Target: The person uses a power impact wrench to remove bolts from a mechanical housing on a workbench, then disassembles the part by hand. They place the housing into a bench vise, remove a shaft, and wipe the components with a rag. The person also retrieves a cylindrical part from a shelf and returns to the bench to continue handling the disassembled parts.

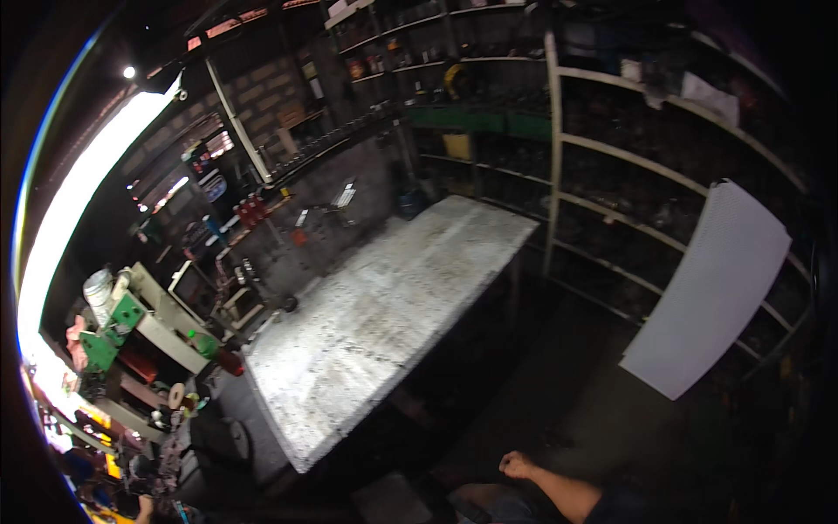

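Note:
My right hand [517, 465] is low in the head view, right of the middle, with its bare forearm [566, 493] reaching in from the lower right. Its fingers look loosely curled, and nothing shows in them. It hangs over dark floor, apart from the worktable. That long table [375, 306], with a pale, stained, speckled top, runs from the near left to the far middle. My left hand is not in view.
Racks [557, 157] line the back and right. A large pale sheet [716, 293] stands before the right rack. Left of the table are a green-and-cream machine [166, 332] and a bottle with red liquid [229, 361]. Tools hang along the wall.

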Demonstrator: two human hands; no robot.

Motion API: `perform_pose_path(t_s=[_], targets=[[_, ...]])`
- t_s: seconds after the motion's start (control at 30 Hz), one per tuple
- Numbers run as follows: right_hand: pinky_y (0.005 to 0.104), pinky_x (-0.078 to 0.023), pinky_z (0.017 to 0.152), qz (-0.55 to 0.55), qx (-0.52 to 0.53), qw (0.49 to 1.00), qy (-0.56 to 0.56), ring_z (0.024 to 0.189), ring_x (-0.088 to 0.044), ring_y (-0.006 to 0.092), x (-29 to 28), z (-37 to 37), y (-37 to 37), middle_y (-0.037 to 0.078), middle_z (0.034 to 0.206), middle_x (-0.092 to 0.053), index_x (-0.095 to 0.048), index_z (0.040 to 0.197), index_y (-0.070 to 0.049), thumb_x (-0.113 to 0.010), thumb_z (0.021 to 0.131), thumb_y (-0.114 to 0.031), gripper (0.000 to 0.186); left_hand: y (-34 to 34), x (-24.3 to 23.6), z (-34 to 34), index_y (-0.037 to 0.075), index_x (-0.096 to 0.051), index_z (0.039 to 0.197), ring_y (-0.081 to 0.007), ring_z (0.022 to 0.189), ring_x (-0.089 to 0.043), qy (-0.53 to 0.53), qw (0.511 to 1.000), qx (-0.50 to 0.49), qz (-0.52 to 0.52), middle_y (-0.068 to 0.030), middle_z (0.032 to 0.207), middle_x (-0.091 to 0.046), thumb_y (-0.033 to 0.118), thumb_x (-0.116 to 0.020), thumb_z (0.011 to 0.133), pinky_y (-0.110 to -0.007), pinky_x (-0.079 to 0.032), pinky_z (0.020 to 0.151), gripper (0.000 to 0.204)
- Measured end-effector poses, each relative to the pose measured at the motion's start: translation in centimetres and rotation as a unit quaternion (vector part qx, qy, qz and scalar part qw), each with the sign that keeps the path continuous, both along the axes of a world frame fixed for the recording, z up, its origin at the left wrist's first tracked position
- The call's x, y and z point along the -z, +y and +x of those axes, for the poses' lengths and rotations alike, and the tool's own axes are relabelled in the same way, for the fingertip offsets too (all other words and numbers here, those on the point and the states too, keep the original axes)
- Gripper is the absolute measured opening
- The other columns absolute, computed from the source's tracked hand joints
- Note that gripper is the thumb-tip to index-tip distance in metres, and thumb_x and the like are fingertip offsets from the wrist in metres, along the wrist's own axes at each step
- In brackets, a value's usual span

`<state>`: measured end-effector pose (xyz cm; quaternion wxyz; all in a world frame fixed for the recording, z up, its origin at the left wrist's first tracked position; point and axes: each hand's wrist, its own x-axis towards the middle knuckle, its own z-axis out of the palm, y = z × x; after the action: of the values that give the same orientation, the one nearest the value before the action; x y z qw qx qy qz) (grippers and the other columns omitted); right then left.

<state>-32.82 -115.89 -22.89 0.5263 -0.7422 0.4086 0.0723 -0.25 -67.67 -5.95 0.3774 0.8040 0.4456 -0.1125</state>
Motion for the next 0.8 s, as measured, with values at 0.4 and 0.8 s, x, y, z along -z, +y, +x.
perform_pose_path(t_s=[0.4, 0.8], targets=[[0.0428, -0.058, 0.071, 0.02, 0.326, 0.904, 0.276, 0.07, -0.072, 0.0261, -6.2, -48.5, 15.9, 0.013, 0.081, -0.075, -0.074, 0.096, -0.005, -0.065, 0.097, -0.028, 0.025, -13.9, 0.9, -22.9, 0.011, -0.059, 0.078, -0.0177, 0.048, -0.051, 0.2, 0.822, 0.454, -0.281, -0.004, 0.062, -0.055, 0.036, -0.062, 0.103, -0.033, -0.041, 0.043, 0.036], [0.0442, -0.058, 0.084, -0.002, 0.585, 0.804, 0.11, 0.084, -0.074, 0.0336, -6.8, -52.0, 22.3, 0.015, 0.096, -0.077, -0.08, 0.105, -0.009, -0.069, 0.089, -0.045, 0.041, -42.6, -2.6, -32.4, 0.01, -0.064, 0.084, -0.017, 0.053, -0.056, 0.193, 0.69, 0.674, -0.182, -0.0059, 0.068, -0.062, 0.029, -0.062, 0.104, -0.032, -0.045, 0.045, 0.028]])
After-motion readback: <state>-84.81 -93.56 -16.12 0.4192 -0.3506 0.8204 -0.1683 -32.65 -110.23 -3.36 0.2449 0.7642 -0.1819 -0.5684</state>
